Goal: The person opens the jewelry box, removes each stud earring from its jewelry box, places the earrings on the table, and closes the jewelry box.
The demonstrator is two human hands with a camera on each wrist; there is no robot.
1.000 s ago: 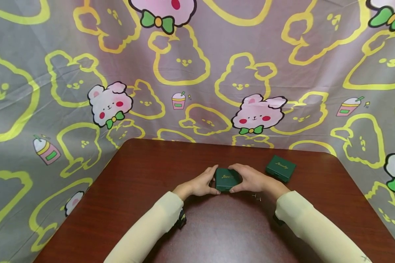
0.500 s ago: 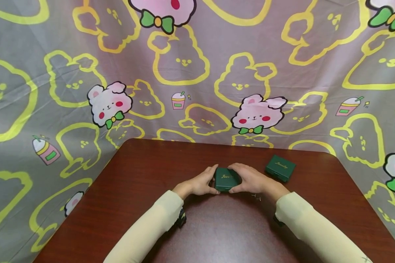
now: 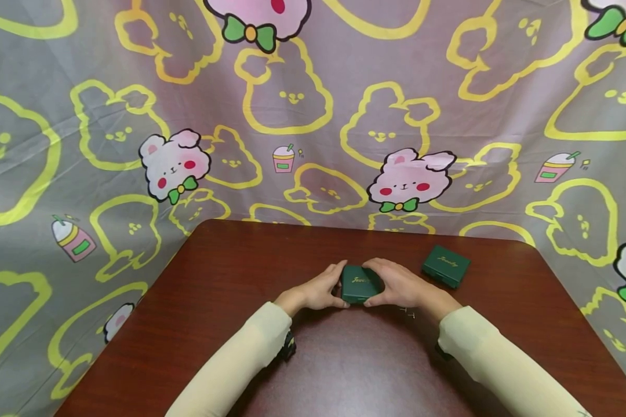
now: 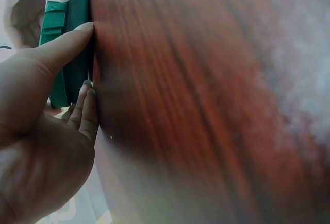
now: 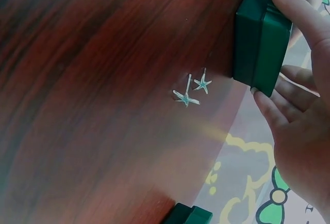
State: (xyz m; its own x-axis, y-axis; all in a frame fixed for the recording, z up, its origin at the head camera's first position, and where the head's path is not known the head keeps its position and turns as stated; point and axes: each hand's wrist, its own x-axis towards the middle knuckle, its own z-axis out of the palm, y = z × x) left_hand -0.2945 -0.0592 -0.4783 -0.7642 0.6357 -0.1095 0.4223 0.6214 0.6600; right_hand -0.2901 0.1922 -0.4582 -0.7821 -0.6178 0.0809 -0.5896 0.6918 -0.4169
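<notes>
A small dark green jewelry box (image 3: 356,285), gold lettering on its lid, sits closed on the table between both hands. The left hand (image 3: 320,288) grips its left side, thumb at the front and fingers round the back. On the opposite side the right hand (image 3: 398,284) holds it, its thumb at the front edge and fingers along the side and back. In the right wrist view, two starfish-shaped stud earrings (image 5: 185,98) lie on the table beside the box, their posts pointing up. The left wrist view shows the left thumb (image 4: 72,44) against the box's front.
A second green jewelry box (image 3: 446,266), also closed, lies farther back to the right. The dark red-brown wooden table (image 3: 229,260) has rounded far corners. A grey curtain (image 3: 313,197) with cartoon bears and rabbits hangs behind and around it.
</notes>
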